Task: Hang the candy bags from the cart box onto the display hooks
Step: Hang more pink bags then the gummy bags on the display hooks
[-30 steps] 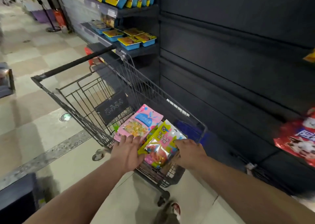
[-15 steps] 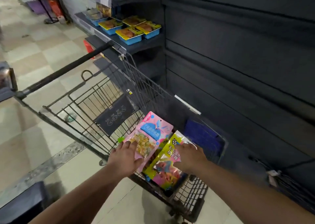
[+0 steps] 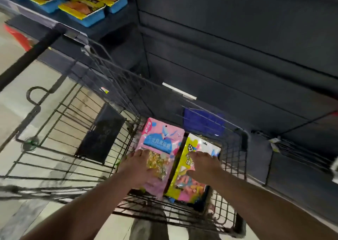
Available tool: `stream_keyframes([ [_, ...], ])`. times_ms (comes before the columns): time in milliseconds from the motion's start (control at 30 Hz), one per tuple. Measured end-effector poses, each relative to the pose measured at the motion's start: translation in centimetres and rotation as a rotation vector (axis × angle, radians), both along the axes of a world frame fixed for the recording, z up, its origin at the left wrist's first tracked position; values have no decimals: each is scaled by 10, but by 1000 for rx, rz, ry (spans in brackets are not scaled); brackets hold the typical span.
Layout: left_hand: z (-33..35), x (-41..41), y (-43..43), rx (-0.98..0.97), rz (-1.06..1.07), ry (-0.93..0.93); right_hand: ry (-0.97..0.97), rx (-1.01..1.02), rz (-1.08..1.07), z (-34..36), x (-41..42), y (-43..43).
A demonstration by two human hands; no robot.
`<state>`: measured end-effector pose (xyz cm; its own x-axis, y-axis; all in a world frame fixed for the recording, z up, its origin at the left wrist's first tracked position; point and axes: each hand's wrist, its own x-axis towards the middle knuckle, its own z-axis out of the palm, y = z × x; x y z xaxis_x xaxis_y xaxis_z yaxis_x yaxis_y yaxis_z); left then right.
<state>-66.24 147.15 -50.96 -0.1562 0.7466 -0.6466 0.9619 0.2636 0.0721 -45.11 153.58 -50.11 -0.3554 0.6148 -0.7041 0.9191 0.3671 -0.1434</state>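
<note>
Head view, heavy motion blur. All positions are referenced to the cart (image 3: pixel 76 159).

- Pink bag (image 3: pixel 162 141): at the cart's near right corner, printed face up towards me. Its long axis runs from the cart's near rim towards its far side. The hang-hole end points away from me, and the clear window with yellow sweets is at the near half. The lower end overlaps the near rim wires.
- Yellow bag (image 3: pixel 189 149): just beside the pink bag, on the side towards the cart's right wall, edges touching or overlapping. The long axis runs the same way, with the far end leaning a little towards the right wall. The hang-hole end is away from me, face up.
- Left hand (image 3: pixel 139 168): holds the pink bag at its left edge, thumb laid across the window. The fingers are bent, and their undersides are hidden.
- Right hand (image 3: pixel 203 164): knuckles up, fingers curled over the middle of the yellow bag, thumb on its face. It grips the bag.
- A dark edge shows under the yellow bag's near end. It is too blurred for me to identify.

Other items:
- Handle bar (image 3: pixel 31 57): at the cart's far left end.
- Dark placard (image 3: pixel 101 133): on the cart's child-seat flap, left of the bags.
- Blue patch (image 3: pixel 203 122): behind the cart's far wires.
- Blue trays (image 3: pixel 86 11): on a shelf beyond the cart.
- Dark wall panels (image 3: pixel 237 38): along the cart's right side, carrying a white strip (image 3: pixel 179 90).
</note>
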Motion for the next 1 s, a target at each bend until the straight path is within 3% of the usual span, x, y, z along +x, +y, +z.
stream_keyframes([
  [300, -40, -76, 32, -88, -33, -119, 41, -158, -344, -48, -59, -11],
  [467, -68, -86, 39, -116, 117, -303, 127, -226, -573, -80, -74, -9],
  [733, -99, -81, 47, -181, 451, -548, 360, -217, -1123, -115, -85, -6],
  [1000, -114, -70, 47, -158, 458, -580, 510, -209, -1359, -116, -67, -12],
])
